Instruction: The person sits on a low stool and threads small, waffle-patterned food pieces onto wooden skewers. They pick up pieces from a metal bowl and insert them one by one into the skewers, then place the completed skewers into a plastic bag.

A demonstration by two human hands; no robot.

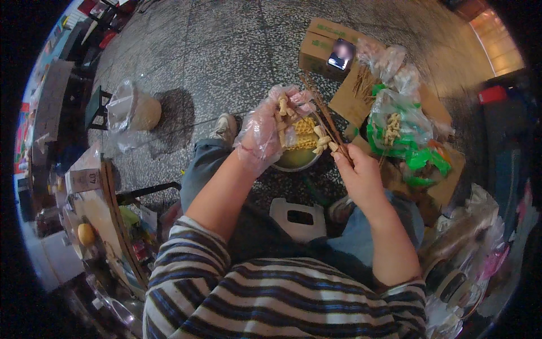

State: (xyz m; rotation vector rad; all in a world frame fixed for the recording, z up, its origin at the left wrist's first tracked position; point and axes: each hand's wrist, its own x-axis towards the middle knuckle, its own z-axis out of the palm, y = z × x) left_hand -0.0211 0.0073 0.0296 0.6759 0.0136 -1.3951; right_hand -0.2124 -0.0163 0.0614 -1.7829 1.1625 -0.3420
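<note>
My left hand (pixel 260 131) wears a clear plastic glove and pinches a pale knotted strip (pixel 283 106), which looks like tofu skin. In my bare right hand (pixel 360 173) are a few thin brown skewers (pixel 331 123), slanting up and to the left. Another pale knot (pixel 323 140) sits by the skewers just above my right thumb; whether it is pierced cannot be told. Below both hands stands a round bowl (pixel 298 165), partly hidden by the left hand. Yellow pieces with a honeycomb pattern (pixel 304 140) show over it.
To the right, a plastic bag (pixel 400 108) holds more pale knots (pixel 392 129), beside loose skewers (pixel 363 87) on cardboard. A lit phone (pixel 341 55) leans on a carton (pixel 319 46). A lined bin (pixel 146 112) stands left. A pale stool (pixel 279 214) shows between my legs.
</note>
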